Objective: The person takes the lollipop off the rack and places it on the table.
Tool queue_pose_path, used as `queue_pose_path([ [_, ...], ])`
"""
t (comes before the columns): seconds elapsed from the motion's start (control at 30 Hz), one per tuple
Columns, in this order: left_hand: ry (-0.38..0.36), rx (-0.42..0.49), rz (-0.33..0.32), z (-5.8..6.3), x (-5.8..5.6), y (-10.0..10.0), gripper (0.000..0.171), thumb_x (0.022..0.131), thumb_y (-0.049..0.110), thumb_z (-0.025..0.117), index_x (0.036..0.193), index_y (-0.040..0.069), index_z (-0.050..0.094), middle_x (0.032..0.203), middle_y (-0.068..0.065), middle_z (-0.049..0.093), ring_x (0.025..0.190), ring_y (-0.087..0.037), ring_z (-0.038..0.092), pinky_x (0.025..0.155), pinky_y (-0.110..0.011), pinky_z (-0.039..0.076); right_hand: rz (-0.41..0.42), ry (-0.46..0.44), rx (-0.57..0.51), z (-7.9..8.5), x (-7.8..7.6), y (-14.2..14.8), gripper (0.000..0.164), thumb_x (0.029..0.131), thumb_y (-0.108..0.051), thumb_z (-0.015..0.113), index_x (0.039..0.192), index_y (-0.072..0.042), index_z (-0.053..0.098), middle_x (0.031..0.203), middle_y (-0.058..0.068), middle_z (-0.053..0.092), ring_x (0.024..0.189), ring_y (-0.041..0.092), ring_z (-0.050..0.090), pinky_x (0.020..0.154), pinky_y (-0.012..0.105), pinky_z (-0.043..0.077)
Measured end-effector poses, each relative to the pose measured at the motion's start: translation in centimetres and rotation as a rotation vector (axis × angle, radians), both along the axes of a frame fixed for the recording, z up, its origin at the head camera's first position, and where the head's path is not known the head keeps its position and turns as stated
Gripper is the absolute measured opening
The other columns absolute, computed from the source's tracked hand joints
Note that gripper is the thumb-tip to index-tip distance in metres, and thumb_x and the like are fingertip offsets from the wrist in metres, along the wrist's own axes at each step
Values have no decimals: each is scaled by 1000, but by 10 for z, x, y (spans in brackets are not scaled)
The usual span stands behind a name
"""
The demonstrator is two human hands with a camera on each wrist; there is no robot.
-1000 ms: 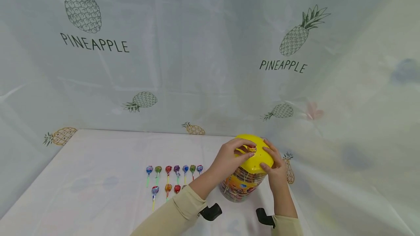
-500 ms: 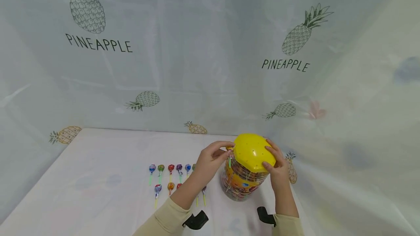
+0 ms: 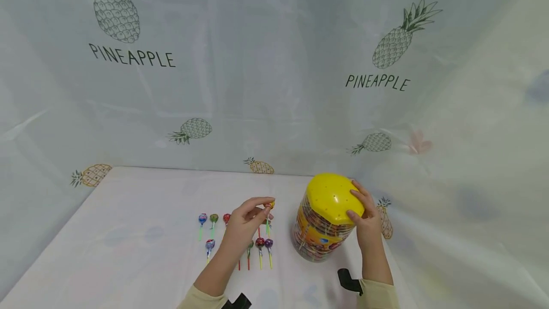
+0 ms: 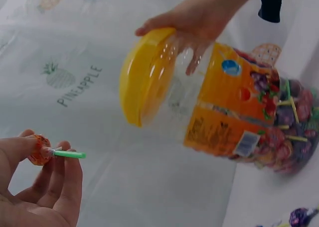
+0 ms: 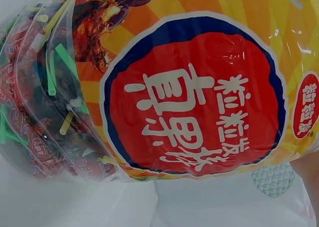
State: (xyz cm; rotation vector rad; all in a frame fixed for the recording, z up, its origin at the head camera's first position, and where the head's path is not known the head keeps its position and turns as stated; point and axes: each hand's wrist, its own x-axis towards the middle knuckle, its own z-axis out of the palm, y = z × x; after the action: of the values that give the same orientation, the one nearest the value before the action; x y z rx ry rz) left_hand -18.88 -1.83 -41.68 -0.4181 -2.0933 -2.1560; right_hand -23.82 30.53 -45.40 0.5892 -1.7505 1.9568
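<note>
My left hand (image 3: 244, 221) pinches a lollipop (image 4: 41, 151) between thumb and fingers. Its wrapper is orange-red and its green stick points away from the fingertips in the left wrist view. It is held above the right end of the back row of lollipops. A large clear jar (image 3: 318, 235) with an orange label stands to the right, its lower part full of wrapped lollipops. My right hand (image 3: 369, 218) grips the right side of the jar's yellow lid (image 3: 331, 197), thumb in front and fingers behind. In the right wrist view the printed label (image 5: 199, 102) fills most of the picture.
Two rows of lollipops lie on the white table (image 3: 150, 232), left of the jar. A blue lollipop (image 3: 202, 218) marks the left end of the back row. My left hand and forearm cover several others. A pineapple-print curtain (image 3: 274, 85) hangs behind.
My left hand has moved left and down from over the yellow lid to above the lollipop rows, carrying the lollipop. The right hand keeps its hold on the lid.
</note>
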Motion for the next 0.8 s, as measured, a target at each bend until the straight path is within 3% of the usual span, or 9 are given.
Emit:
queue_pose_path([
  [0.23, -58, -68, 113, -9, 4, -27, 33, 89, 8, 70, 120, 21, 70, 118, 1, 62, 95, -21, 62, 81, -30, 53, 4, 2, -17, 1, 0, -1, 37, 88, 5, 66, 124, 6, 60, 150, 18, 34, 137, 30, 33, 99, 27, 44],
  [0.47, -231, -88, 229, -28, 5, -63, 41, 88, 5, 72, 124, 24, 67, 123, -1, 58, 101, -20, 59, 77, -27, 53, 2, 24, -4, -2, 0, 1, 37, 89, 8, 63, 125, 5, 60, 150, 21, 33, 137, 30, 31, 100, 26, 43],
  [0.67, -301, -148, 273, -44, 6, -95, 47, 89, 7, 71, 132, 24, 60, 132, -3, 53, 101, -15, 62, 80, -27, 53, 4, 19, -22, -1, 0, 0, 37, 88, 9, 62, 125, 6, 60, 150, 27, 29, 137, 30, 31, 100, 27, 43],
  [0.8, -325, -146, 298, -62, 8, -116, 50, 90, 5, 69, 136, 21, 55, 137, -6, 46, 98, -16, 63, 81, -30, 55, 0, 16, -31, 0, -1, -2, 36, 88, 10, 62, 124, 7, 59, 150, 23, 33, 138, 30, 31, 101, 27, 42],
])
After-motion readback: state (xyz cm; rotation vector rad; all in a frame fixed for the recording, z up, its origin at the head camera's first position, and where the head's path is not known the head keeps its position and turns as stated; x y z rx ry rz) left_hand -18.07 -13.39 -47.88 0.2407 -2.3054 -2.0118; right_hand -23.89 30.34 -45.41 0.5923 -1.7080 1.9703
